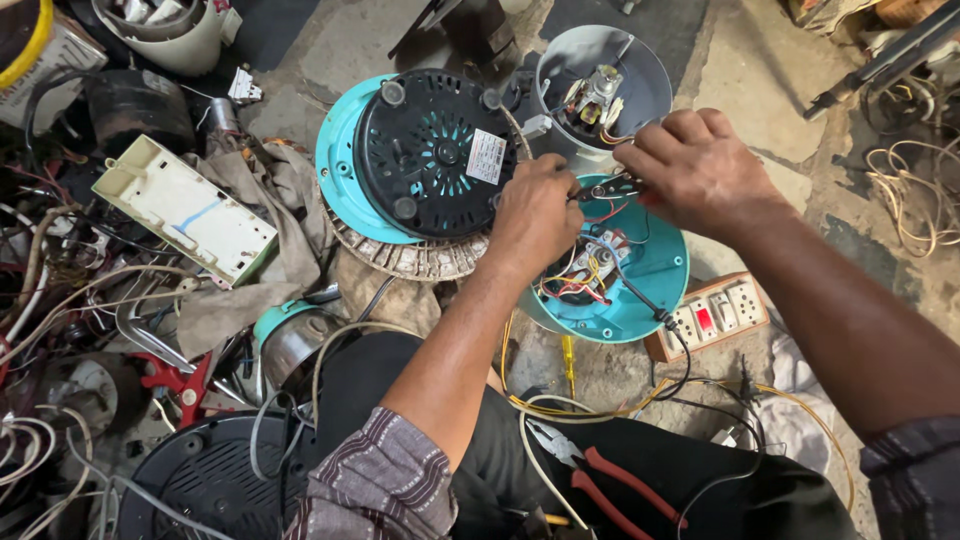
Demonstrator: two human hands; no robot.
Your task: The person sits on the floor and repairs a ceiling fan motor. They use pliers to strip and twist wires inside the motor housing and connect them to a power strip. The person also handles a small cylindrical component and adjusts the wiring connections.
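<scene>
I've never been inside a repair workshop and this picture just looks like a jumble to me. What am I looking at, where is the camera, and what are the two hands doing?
The camera sits on the person's head and looks down, so both arms belong to that person. The left hand and right hand meet over an opened teal appliance base full of coloured wires. The right hand pinches a small dark tool; I cannot tell exactly what kind. Beside it lies a round black and teal bottom cover, and behind it a grey housing with a small motor. Red-handled pliers rest on the lap, a switch and socket board lies to the right, and loose cables and parts cover the floor on the left.
</scene>
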